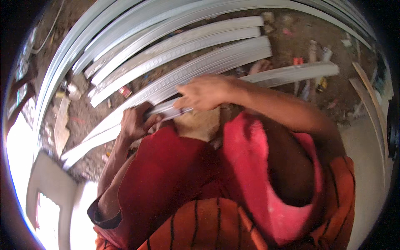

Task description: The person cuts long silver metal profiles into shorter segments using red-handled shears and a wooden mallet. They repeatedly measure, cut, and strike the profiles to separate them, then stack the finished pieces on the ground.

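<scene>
My left hand [135,121] is closed round the left end of a narrow silvery metal strip [166,109], thumb lying along it. Over the strip's other end is my right hand [204,92], its fingers curled in toward the metal; a small dark spot shows just below them. Whatever those fingers pinch is too blurred to name. Beneath the strip, between my knees, a tan block [200,125] with a rough face rests. Just beyond both hands lies a wide ribbed metal profile [208,58], running from lower left to upper right.
Several long metal profiles [137,25] curve across the far side, with shorter lengths [183,52] nearer. Another profile [296,73] reaches right, by an orange-handled tool [298,61]. Wood strips [368,93] lie at far right. The dirt floor [287,41] carries scattered scraps.
</scene>
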Motion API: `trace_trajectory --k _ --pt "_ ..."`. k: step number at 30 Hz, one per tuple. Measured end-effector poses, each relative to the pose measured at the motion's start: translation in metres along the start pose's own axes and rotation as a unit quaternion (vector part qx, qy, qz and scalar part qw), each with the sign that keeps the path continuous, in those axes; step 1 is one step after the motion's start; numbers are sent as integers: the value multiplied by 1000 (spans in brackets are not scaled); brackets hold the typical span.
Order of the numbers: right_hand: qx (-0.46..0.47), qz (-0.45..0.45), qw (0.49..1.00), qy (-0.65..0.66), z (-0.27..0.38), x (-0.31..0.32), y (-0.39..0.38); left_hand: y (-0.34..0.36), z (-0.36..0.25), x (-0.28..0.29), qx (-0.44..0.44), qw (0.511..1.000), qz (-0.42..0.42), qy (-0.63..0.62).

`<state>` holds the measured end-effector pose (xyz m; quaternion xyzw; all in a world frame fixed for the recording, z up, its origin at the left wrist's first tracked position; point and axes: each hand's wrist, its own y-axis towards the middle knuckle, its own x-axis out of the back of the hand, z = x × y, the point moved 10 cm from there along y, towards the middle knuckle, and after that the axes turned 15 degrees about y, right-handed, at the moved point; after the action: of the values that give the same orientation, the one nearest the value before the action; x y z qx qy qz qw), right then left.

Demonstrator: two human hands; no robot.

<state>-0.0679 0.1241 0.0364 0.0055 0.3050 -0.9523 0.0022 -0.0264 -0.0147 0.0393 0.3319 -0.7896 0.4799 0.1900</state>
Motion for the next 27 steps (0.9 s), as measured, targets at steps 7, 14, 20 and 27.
trace_trajectory --k 7,14,20,27 --pt "-26 -33 999 -33 17 29 -27 1 -26 29 23 997 -31 73" --pt "-134 -8 989 -56 -53 62 -121 16 -6 15 23 990 60 129" --pt "-135 -21 983 -123 -36 51 -120 -1 -39 18 0 991 35 127" --pt "-44 -52 992 -111 -3 35 -94 -1 -39 19 -8 992 8 123"
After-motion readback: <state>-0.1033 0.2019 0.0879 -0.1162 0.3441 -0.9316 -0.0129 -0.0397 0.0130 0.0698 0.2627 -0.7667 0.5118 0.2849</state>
